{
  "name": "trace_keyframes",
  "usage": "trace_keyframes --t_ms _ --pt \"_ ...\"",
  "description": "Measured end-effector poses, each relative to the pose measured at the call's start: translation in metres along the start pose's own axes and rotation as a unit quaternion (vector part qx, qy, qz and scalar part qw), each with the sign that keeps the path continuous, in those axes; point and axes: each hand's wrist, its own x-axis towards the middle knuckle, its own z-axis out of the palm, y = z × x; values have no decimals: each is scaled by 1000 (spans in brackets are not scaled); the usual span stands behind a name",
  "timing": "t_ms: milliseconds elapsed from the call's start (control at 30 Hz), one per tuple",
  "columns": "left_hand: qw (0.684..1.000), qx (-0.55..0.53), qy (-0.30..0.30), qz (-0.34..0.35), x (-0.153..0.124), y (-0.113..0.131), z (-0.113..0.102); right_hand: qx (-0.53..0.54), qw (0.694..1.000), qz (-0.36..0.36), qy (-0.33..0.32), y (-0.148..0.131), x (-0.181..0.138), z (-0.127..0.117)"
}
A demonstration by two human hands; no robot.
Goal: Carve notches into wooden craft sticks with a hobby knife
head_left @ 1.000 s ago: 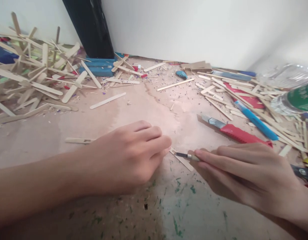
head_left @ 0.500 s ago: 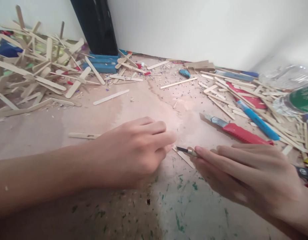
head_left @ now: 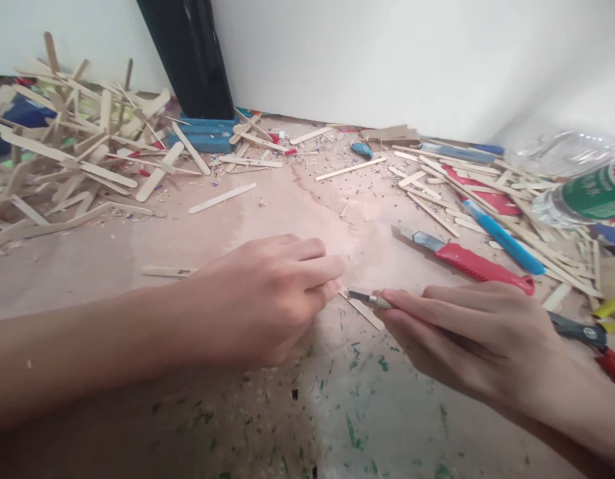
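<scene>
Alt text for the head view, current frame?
Right hand holds a slim carving tool, its tip at a wooden craft stick held under the left hand. A red utility knife lies just beyond the right hand. A craft-stick pile sits far left; a plastic bottle is at right.

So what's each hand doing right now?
Left hand: closed on a wooden stick, its grip partly hidden.
Right hand: closed, holding a thin-bladed tool.

The left hand hides one end of the wooden stick it pinches. The right hand covers the rear of the slim cutting tool. The bottle runs past the right edge — label lettering too blurred to read — and the black post off the top.
</scene>
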Motion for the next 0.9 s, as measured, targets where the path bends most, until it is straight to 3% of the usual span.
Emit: trace_keyframes --t_ms 500,900 --pt "1000 6 19 -8 -1 -1 5 -141 989 -36 3 -3 -7 6" --pt "1000 21 18 -5 -4 -1 6 -166 985 -49 12 -5 -11 8"
